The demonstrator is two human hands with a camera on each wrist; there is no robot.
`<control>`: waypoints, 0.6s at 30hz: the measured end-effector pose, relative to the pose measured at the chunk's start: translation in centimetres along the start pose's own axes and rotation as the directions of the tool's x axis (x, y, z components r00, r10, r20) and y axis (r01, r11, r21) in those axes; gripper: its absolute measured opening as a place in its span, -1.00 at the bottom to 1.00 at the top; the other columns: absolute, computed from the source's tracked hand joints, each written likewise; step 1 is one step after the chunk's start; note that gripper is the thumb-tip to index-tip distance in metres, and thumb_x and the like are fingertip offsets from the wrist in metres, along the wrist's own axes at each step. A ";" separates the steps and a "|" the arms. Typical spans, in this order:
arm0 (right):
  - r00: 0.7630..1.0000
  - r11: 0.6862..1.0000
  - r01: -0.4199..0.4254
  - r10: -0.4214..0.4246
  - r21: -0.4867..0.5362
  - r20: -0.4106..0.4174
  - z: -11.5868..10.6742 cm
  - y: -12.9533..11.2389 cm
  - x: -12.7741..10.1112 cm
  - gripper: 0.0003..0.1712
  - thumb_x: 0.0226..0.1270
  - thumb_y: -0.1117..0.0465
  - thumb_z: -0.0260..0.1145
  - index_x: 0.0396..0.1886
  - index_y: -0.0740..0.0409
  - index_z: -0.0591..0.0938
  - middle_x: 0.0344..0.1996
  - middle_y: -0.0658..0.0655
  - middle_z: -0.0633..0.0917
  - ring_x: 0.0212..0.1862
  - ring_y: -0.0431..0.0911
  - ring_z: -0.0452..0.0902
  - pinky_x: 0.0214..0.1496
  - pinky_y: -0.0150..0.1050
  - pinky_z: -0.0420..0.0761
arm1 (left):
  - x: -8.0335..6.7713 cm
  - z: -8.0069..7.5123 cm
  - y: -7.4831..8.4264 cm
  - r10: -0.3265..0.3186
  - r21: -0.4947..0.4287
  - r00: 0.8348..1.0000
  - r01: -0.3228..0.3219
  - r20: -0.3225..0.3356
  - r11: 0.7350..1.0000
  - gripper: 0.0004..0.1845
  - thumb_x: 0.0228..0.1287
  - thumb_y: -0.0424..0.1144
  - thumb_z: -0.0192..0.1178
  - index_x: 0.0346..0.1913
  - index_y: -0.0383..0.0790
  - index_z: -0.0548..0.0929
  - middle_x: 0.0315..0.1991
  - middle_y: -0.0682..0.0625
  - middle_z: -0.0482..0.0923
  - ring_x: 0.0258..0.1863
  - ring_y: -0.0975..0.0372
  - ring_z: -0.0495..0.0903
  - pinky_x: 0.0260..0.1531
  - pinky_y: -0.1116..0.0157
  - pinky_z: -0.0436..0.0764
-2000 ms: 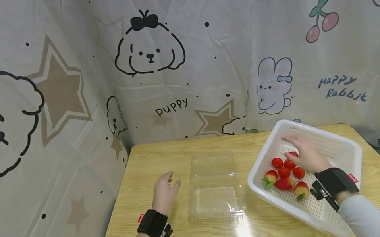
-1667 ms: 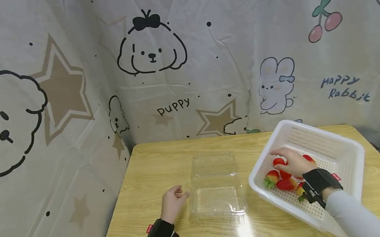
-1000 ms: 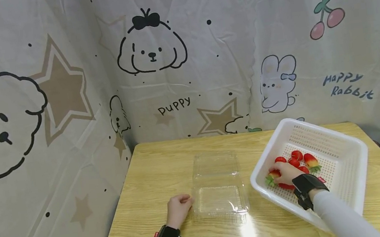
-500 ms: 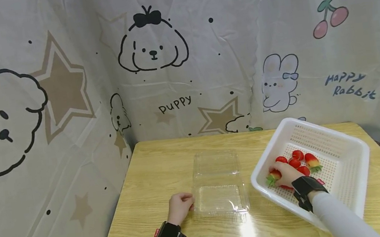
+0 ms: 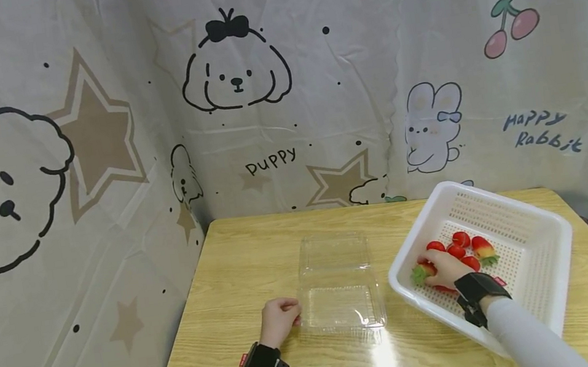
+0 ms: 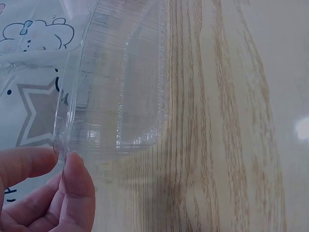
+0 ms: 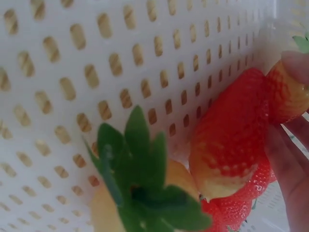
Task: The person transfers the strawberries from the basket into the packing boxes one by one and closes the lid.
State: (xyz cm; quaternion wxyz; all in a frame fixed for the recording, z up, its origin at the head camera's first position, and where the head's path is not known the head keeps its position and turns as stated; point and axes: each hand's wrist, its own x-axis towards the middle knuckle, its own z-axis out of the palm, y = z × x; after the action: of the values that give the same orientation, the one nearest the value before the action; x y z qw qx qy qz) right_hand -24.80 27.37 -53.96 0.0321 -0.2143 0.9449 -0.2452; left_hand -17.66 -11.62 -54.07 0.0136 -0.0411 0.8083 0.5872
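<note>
Several strawberries [image 7: 231, 137] shade from red to yellow.

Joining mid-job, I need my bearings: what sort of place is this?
Probably a curtained-off tabletop workspace: cartoon-printed cloth hangs behind and beside a wood-grain table bearing a white basket of strawberries.

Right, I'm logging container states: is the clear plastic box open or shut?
Open: the clear plastic box lies on the table, its two halves spread out one beyond the other.
</note>
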 end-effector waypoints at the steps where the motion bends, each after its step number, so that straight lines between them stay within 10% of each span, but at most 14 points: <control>1: 1.000 1.000 -0.013 0.013 -0.007 0.006 -0.1 0.0 0.0 -0.54 -0.17 0.31 0.49 -0.19 0.30 0.57 -0.34 0.07 0.56 -0.33 -0.10 0.42 -0.20 -0.14 0.51 | 0.0 0.0 0.0 -0.002 -0.001 1.000 0.002 -0.001 1.000 -0.79 0.11 -0.50 0.15 -0.24 -0.65 0.57 -0.52 -0.22 0.59 -0.66 0.32 0.53 -0.61 0.37 0.60; 18: 0.995 0.992 -0.095 0.098 0.081 -0.027 -7.4 -4.2 -0.1 -0.64 0.05 0.27 0.34 -0.16 0.39 0.56 -0.34 0.19 0.62 -0.30 -0.02 0.50 -0.21 -0.10 0.55 | 0.2 0.1 -0.2 -0.031 -0.006 1.000 0.031 0.000 0.999 -0.79 0.11 -0.48 0.16 -0.24 -0.63 0.57 -0.54 -0.12 0.58 -0.63 0.29 0.53 -0.58 0.34 0.61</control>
State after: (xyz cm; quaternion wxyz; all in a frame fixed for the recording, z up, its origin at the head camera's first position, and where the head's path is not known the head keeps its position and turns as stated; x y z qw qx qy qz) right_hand -24.30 27.44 -45.45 0.0376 -0.1631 0.9440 -0.2843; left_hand -17.85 -11.56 -54.27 0.0225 -0.0539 0.8058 0.5894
